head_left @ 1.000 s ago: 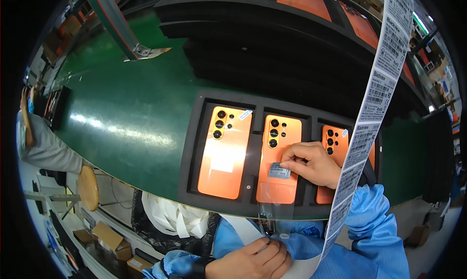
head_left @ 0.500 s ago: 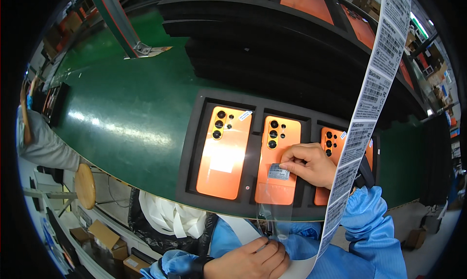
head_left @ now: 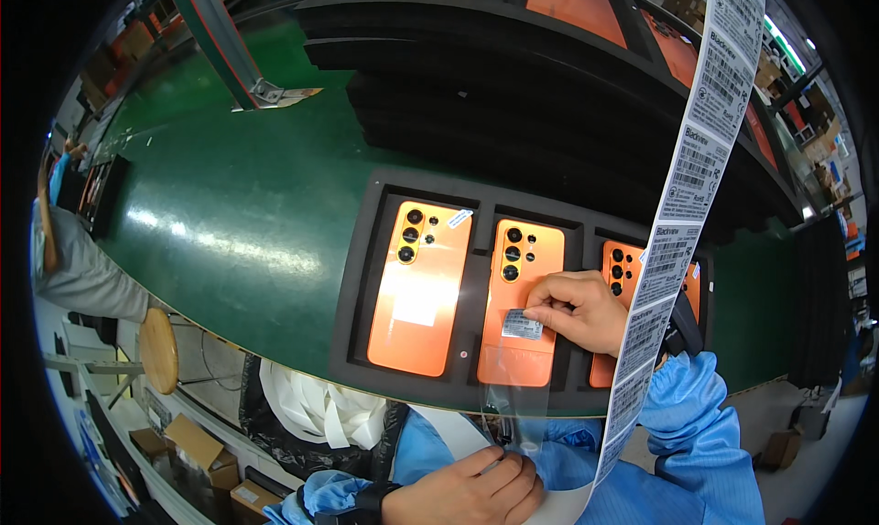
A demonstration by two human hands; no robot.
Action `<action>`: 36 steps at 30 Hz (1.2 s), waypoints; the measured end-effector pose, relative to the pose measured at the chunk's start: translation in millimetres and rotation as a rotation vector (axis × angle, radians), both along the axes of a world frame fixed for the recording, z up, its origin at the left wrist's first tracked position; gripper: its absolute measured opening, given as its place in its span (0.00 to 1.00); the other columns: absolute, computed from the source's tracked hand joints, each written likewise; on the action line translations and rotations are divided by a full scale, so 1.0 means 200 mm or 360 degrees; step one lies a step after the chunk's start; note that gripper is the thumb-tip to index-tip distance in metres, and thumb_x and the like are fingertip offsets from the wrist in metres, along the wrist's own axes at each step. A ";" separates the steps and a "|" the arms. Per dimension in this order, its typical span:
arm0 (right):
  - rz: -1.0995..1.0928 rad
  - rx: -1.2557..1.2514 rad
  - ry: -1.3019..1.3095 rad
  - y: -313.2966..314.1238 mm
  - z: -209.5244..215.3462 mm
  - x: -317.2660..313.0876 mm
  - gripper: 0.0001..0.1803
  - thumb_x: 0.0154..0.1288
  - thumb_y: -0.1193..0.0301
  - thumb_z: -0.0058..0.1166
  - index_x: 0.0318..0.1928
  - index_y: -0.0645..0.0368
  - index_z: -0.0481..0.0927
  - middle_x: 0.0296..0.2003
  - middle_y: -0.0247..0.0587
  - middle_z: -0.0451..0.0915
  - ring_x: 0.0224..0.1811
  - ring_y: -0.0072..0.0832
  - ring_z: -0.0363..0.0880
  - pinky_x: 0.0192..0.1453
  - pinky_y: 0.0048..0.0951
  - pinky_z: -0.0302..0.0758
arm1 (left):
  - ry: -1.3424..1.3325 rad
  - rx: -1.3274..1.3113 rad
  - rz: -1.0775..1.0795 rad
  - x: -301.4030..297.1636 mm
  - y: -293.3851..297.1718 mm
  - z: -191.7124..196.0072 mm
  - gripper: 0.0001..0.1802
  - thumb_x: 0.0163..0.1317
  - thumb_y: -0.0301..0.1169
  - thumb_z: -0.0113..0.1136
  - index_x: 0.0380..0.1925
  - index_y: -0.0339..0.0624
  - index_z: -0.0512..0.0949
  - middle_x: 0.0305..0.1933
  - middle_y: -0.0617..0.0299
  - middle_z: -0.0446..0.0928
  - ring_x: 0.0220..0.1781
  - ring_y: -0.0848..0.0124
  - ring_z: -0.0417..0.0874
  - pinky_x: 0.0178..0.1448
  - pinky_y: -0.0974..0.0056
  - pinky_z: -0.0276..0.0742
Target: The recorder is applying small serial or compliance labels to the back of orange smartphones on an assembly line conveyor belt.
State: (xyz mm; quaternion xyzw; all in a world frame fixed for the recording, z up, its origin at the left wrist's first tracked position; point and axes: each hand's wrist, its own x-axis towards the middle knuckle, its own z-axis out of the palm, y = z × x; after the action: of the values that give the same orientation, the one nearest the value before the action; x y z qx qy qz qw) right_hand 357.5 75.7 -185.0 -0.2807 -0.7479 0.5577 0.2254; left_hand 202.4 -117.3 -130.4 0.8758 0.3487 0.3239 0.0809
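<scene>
My right hand (head_left: 586,313) bends over the middle orange phone (head_left: 528,250), thumb and forefinger pinching the upper edge of a small grey printed label (head_left: 522,324). The label lies over the phone's lower back. A clear film (head_left: 515,392) hangs from the phone's lower part past the table edge. Close to my body, my left hand (head_left: 476,490) is closed round a long strip of printed labels (head_left: 682,191). That strip rises past my right wrist to the top of the view. Another orange phone (head_left: 419,287) rests in the left recess of the black foam tray (head_left: 352,314); a partly hidden phone (head_left: 623,261) lies at right.
Stacked black foam trays (head_left: 476,113) with more orange phones stand behind. A metal post (head_left: 215,44) rises from the green table (head_left: 220,223). Below the edge sits a black bag (head_left: 261,415) of white strip waste. A wooden stool (head_left: 161,351) and another person's sleeve (head_left: 87,269) are at left.
The label strip's upper part has shifted slightly left. Both hands keep nearly the same place, with the right still pinching the label over the middle phone.
</scene>
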 end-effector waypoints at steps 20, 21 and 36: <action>0.0243 0.1458 -0.0648 -0.01 0.11 -0.06 0.29 0.40 0.45 0.66 0.31 0.57 0.76 0.34 0.39 0.74 0.40 0.36 0.70 0.49 0.37 0.64 | 0.0022 0.0101 0.0073 -0.04 0.01 0.06 0.12 0.43 0.31 0.54 0.28 0.36 0.75 0.32 0.54 0.75 0.37 0.64 0.75 0.44 0.64 0.72; 0.0268 0.1444 -0.0822 0.02 0.11 -0.06 0.34 0.41 0.39 0.63 0.37 0.56 0.77 0.41 0.44 0.72 0.46 0.39 0.68 0.52 0.40 0.63 | 0.0022 0.0107 0.0066 -0.04 0.02 0.07 0.12 0.43 0.31 0.54 0.28 0.36 0.75 0.32 0.54 0.75 0.37 0.64 0.75 0.44 0.64 0.72; -0.0466 0.1461 -0.0352 0.08 0.14 -0.02 0.19 0.50 0.71 0.61 0.44 0.62 0.76 0.43 0.45 0.74 0.46 0.41 0.73 0.49 0.35 0.71 | -0.0425 -0.0067 0.0045 -0.12 0.47 0.15 0.10 0.42 0.23 0.57 0.30 0.38 0.76 0.31 0.58 0.75 0.35 0.60 0.77 0.36 0.61 0.74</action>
State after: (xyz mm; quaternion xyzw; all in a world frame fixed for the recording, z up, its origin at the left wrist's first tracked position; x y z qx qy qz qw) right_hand 354.5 92.3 -157.8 -0.3122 -0.8885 0.1000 0.3210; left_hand 178.7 -23.0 -101.4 0.8180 0.3539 0.4311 0.1404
